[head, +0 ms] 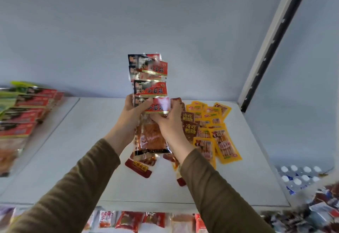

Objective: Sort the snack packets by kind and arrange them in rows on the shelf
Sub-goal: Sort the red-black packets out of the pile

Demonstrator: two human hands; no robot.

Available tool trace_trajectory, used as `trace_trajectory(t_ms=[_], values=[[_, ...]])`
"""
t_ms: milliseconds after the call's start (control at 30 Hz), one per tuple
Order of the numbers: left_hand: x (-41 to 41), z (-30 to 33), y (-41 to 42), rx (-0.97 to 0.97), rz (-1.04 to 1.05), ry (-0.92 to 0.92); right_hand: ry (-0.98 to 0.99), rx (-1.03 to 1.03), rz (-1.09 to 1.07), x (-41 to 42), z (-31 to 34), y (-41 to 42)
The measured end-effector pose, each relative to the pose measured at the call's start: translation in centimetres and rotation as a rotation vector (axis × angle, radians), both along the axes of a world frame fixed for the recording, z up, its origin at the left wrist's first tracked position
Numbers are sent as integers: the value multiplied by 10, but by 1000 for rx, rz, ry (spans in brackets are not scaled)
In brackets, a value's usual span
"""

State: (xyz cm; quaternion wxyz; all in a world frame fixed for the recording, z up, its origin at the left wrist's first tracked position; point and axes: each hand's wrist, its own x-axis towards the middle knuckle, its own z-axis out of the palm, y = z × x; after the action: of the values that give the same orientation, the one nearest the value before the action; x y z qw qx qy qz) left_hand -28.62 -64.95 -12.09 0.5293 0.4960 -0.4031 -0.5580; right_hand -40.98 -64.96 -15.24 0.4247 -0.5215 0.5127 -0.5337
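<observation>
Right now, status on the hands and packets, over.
Left hand and right hand both grip fanned red-and-black packets. Yellow packets, brown packets on shelf. Nothing blocking.

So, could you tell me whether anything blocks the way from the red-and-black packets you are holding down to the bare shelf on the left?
Nothing visible does. Both the left hand and right hand hold the red-and-black packets above the shelf, whose left part lies bare; the loose packets lie to the right.

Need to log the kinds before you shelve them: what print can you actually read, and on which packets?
"小面筋": red-and-black packets fanned in both hands.
"冷吃鸭肠": brown packets lying on the shelf, beside the yellow packets.
Yellow packets, left-shelf packets and lower-shelf packets: print too blurred to read.
</observation>
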Motion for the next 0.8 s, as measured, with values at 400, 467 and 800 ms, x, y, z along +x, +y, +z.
trace_trajectory(t_ms=[400, 467, 800], values=[[111, 6, 14, 44, 76, -59, -153, 240, 327, 89, 9, -13], [139, 6, 15, 58, 67, -74, -206, 254, 382, 112, 11, -13], [289, -19, -2, 289, -41, -171, -361, 347, 220, 276, -23, -8]])
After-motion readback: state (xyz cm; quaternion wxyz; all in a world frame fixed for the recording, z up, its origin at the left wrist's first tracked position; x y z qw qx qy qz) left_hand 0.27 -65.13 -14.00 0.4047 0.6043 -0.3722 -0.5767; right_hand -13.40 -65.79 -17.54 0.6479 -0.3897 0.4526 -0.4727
